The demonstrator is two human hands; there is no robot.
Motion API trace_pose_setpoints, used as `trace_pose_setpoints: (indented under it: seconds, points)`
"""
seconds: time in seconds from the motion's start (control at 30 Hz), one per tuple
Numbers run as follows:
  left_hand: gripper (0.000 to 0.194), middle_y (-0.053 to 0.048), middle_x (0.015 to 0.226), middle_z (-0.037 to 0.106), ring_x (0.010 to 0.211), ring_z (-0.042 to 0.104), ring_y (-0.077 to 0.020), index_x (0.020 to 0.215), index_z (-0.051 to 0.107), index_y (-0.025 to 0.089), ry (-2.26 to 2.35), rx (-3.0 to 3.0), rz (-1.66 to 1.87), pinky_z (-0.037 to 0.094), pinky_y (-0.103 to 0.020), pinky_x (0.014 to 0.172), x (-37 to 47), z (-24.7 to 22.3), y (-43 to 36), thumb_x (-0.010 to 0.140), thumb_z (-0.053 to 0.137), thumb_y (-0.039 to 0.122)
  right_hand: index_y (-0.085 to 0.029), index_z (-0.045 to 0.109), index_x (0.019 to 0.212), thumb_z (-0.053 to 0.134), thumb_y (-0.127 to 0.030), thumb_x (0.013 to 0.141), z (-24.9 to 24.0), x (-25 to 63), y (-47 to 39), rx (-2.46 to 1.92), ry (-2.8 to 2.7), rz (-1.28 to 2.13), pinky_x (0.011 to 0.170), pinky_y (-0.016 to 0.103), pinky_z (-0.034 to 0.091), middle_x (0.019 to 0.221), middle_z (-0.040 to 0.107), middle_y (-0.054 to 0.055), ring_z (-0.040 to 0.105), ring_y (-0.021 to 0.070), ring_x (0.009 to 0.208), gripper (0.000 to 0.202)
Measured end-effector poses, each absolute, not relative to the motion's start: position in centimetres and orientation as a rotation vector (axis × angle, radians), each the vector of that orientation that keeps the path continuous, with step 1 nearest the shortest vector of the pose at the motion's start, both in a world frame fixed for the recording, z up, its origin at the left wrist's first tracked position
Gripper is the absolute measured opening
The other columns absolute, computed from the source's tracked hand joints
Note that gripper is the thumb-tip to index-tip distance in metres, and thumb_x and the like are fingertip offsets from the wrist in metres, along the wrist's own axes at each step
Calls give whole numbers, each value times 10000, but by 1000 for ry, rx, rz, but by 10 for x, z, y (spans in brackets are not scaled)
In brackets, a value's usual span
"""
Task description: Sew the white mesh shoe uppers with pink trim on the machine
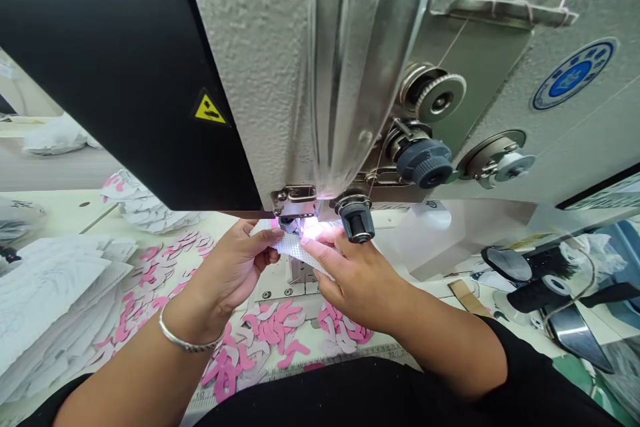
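Operator's view of a sewing machine [260, 80], its grey head filling the upper half and a bright light falling at the presser foot. The left hand [245, 253] pinches the left end of a white fabric piece [295, 250] between thumb and curled fingers. The right hand [357, 273] lies over the right part of the same piece, forefinger extended toward the foot; whether its thumb grips the near edge cannot be told. The white fabric piece thus lies between the two hands, directly under the machine head, with a small patch of pink at its far left corner. A silver bracelet [187, 345] encircles the left wrist. On the worktop [65, 203], pink and white cut-outs [275, 323], short and curved, are strewn in front of the machine and along its left side. Farther left is a large stack of white sheets [45, 300]; beyond the cut-outs stands a smaller pile of white pieces [150, 207], some showing pink. To the right, a black thread spool [537, 293] lies among assorted articles, near a blue container [627, 267]. Dark adjusting knobs [425, 163] and a yellow warning label [210, 109] are visible on the machine
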State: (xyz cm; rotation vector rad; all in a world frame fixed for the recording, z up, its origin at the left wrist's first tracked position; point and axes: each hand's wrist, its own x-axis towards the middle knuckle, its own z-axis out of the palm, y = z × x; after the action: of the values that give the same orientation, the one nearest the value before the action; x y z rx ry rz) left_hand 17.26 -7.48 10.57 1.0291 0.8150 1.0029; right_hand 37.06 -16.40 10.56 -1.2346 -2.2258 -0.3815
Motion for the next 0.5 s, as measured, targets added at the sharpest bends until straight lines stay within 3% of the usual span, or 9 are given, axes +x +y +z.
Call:
trace_pose_setpoints:
  seconds: [0.3, 0.5]
  points:
    - [247, -3, 589, 560, 551, 496, -83, 622, 684, 122, 761, 1027, 1028, 444, -208, 535, 175, 93, -57, 670, 856, 292, -183, 678, 1090, 563, -185, 922, 89, 364, -156, -1141, -2110, -560, 919, 409, 536, 1171, 668, 109, 602, 252, 1086, 203]
    - [215, -9, 612, 583, 571, 510, -90, 637, 683, 133, 768, 1058, 1032, 447, -214, 546, 174, 96, -60, 688, 838, 273, -172, 660, 1140, 556, -172, 925, 87, 368, -155, -1148, -2147, -553, 930, 417, 544, 1220, 659, 120, 603, 260, 1120, 239]
